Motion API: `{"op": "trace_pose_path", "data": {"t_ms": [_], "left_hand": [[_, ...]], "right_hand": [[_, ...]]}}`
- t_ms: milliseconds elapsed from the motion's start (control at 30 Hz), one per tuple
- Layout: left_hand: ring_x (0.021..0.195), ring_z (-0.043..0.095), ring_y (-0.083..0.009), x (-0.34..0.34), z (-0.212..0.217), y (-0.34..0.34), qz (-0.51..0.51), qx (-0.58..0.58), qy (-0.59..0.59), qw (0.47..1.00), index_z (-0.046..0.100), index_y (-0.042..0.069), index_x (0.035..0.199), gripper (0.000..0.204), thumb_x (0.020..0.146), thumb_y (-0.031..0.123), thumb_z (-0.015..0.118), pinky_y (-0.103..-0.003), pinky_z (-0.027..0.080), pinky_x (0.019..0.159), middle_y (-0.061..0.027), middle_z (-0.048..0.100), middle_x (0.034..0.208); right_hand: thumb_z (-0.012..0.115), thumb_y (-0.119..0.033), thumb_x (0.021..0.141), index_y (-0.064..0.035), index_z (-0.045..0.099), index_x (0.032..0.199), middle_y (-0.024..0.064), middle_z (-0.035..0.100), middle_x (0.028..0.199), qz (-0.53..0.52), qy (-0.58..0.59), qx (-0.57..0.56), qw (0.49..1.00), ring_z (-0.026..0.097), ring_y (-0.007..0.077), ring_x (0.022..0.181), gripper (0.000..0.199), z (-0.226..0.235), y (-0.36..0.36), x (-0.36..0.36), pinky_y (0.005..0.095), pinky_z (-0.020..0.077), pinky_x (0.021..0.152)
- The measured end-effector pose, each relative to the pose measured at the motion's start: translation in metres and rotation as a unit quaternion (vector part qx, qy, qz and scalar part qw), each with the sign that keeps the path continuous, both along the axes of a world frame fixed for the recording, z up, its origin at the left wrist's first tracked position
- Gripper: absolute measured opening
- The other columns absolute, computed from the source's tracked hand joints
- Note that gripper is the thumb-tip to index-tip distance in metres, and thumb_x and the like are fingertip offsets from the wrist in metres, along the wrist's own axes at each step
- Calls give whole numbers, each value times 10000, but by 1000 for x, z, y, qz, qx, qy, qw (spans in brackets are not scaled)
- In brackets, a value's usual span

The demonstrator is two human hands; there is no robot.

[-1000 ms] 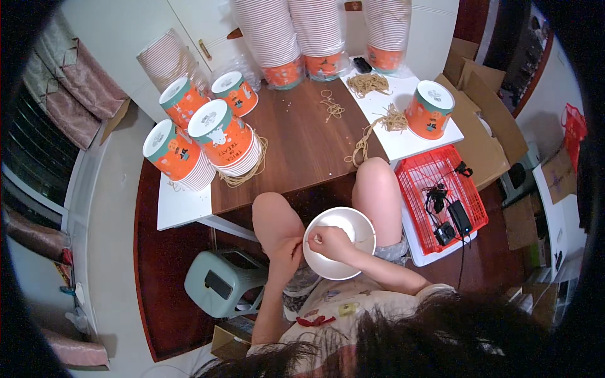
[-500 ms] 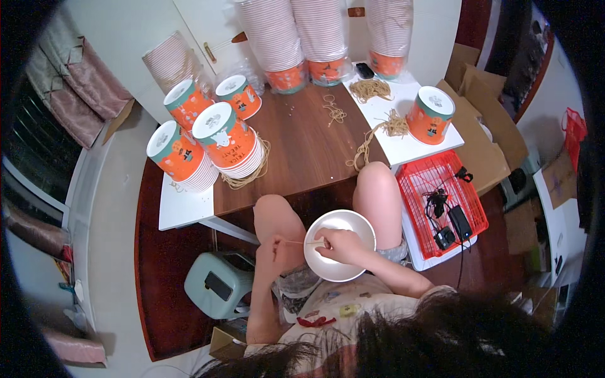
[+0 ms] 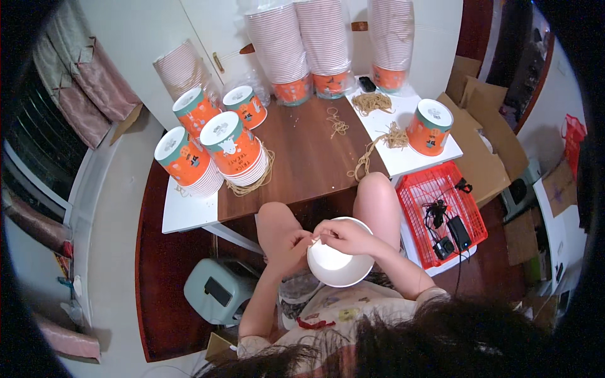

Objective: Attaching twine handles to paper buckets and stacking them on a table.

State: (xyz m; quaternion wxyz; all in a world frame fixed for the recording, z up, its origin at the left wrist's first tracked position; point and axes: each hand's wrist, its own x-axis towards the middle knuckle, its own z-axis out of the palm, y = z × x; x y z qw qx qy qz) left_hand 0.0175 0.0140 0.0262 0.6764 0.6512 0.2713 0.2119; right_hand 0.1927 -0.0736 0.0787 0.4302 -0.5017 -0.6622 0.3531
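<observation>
A white-lined paper bucket [image 3: 340, 268] sits in my lap between my legs, its open mouth facing up. My right hand [image 3: 345, 237] reaches over the far rim, its closed fingers at the rim's left side. My left hand [image 3: 293, 252] is pinched at the same spot from outside, fingertips meeting those of the right. A light bit of cord [image 3: 316, 240] shows between the fingertips; most of it is hidden by the fingers.
Upside-down orange-and-teal buckets [image 3: 232, 148] stand in stacks on the brown table [image 3: 296, 145]. Bagged bucket stacks [image 3: 277, 53] line the back. Tan cord bundles [image 3: 372, 103] and another bucket [image 3: 430, 129] lie right. A red basket [image 3: 413, 189] holds black adapters; a grey-green stool [image 3: 214, 293] stands left.
My left hand has moved right and up to the bucket's rim, and the thin cord stretched between the hands no longer shows. My right hand has shifted from inside the bucket to its far-left rim.
</observation>
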Motion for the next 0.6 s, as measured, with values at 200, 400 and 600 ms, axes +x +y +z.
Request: {"op": "trace_pose_path", "data": {"t_ms": [200,400,600], "left_hand": [[712,490,-46,0,-2,-1,-39,0,35,999,572,26,907,108,843,100,529,-195,405,631,12,556,794],[717,499,-71,-4,11,1,-53,-60,10,997,544,37,885,72,849,93,517,-207,413,653,12,553,796],[760,529,-109,-5,10,6,-63,-51,-29,996,507,37,856,30,849,64,498,-239,428,700,-21,564,814]], "right_hand": [[499,-79,712,-60,593,817,90,565,807,43,-97,68,992,567,251,774,142,-9,20,10,362,442,696],[563,-148,709,-113,640,828,53,570,815,-1,-252,111,961,550,245,845,146,-7,11,3,351,450,748],[579,-185,735,-115,637,782,31,567,876,-33,-240,94,966,528,229,866,103,-17,7,-1,358,439,732]]}}
